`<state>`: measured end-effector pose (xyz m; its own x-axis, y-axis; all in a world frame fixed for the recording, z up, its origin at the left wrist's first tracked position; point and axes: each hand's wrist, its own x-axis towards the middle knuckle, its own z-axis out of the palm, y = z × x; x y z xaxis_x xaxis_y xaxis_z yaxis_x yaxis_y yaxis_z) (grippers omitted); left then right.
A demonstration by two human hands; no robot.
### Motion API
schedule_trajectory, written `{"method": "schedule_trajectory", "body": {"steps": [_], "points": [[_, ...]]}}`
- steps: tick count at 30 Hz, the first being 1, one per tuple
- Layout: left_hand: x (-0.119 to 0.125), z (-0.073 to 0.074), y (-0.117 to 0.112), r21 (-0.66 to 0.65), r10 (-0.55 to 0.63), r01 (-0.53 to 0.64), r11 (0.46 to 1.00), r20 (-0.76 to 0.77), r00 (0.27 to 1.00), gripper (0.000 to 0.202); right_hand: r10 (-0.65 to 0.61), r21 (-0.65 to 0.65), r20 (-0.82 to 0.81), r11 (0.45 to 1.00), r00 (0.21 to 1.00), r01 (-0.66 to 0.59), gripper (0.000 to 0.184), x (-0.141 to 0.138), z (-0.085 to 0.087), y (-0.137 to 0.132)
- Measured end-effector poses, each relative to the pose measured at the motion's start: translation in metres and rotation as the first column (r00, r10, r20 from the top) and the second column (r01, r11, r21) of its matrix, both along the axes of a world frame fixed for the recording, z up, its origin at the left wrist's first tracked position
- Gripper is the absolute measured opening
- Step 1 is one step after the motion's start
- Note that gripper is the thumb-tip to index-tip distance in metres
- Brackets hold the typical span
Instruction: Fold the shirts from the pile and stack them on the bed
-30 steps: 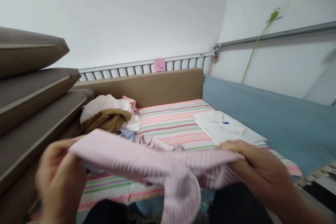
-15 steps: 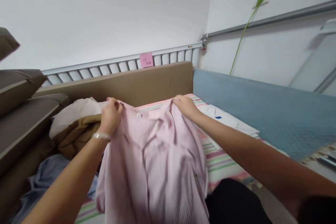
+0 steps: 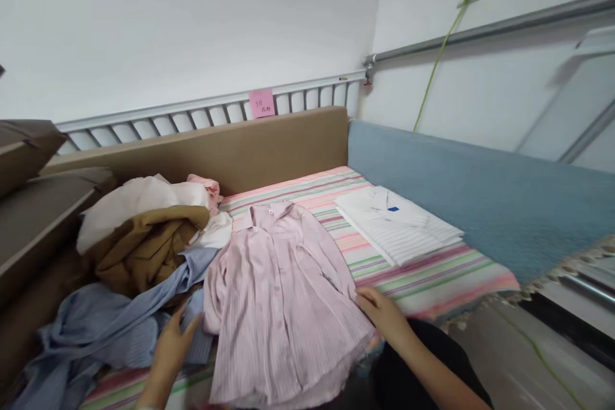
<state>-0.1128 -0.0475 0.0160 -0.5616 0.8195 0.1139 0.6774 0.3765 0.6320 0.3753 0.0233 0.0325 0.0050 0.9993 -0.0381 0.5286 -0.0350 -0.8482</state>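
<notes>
A pale pink button-up shirt (image 3: pixel 283 295) lies spread front side up, its collar at the far end and its hem towards me. My right hand (image 3: pixel 387 320) is at the shirt's right edge, fingers closed on the cloth near the sleeve end. To the left of the shirt, my left hand (image 3: pixel 173 349) has its thumb and fingers apart and holds nothing. It is over a crumpled blue knit garment (image 3: pixel 120 327), close to the shirt's left sleeve.
A folded white striped shirt (image 3: pixel 403 224) lies on the striped bed sheet (image 3: pixel 355 237) at right. Brown cloth (image 3: pixel 148 243) and white clothing (image 3: pixel 139 202) are heaped at left beside stacked grey-brown cushions (image 3: pixel 52 205). Brown padding and a blue panel (image 3: pixel 456 186) border the bed.
The pink shirt, held up by its shoulders in both hands before, now lies flat on the bed. Both hands have left the shoulders and come down and nearer to me.
</notes>
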Motion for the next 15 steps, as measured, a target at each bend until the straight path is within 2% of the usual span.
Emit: {"method": "schedule_trajectory", "body": {"steps": [1, 3, 6, 8, 11, 15], "points": [[0.004, -0.004, -0.002, -0.026, 0.025, -0.024, 0.999, 0.019, 1.000, 0.070, -0.072, -0.051, -0.006, 0.996, 0.997, 0.072, 0.031, 0.004, -0.007, -0.003], [0.020, -0.002, 0.002, -0.082, 0.023, -0.021, 0.996, 0.033, 0.999, 0.070, -0.149, -0.122, 0.001, 0.981, 0.989, 0.148, 0.031, 0.003, -0.013, -0.003], [0.041, 0.011, 0.017, -0.087, 0.010, -0.006, 0.996, 0.050, 0.999, 0.048, -0.126, -0.164, -0.018, 0.979, 0.992, 0.122, 0.025, -0.010, -0.007, 0.005], [0.044, 0.021, 0.023, -0.053, -0.002, 0.006, 0.999, 0.073, 0.997, 0.035, -0.099, -0.172, -0.076, 0.982, 0.992, 0.085, 0.027, -0.017, -0.001, 0.010], [0.028, 0.038, 0.023, 0.036, 0.018, -0.021, 0.999, 0.087, 0.996, 0.037, -0.105, -0.222, -0.197, 0.973, 0.975, 0.060, 0.023, -0.014, 0.013, 0.016], [-0.008, 0.071, 0.020, 0.129, 0.082, -0.086, 0.988, 0.030, 0.996, 0.041, -0.176, -0.318, -0.361, 0.946, 0.916, 0.056, 0.028, 0.004, 0.032, 0.021]]}}
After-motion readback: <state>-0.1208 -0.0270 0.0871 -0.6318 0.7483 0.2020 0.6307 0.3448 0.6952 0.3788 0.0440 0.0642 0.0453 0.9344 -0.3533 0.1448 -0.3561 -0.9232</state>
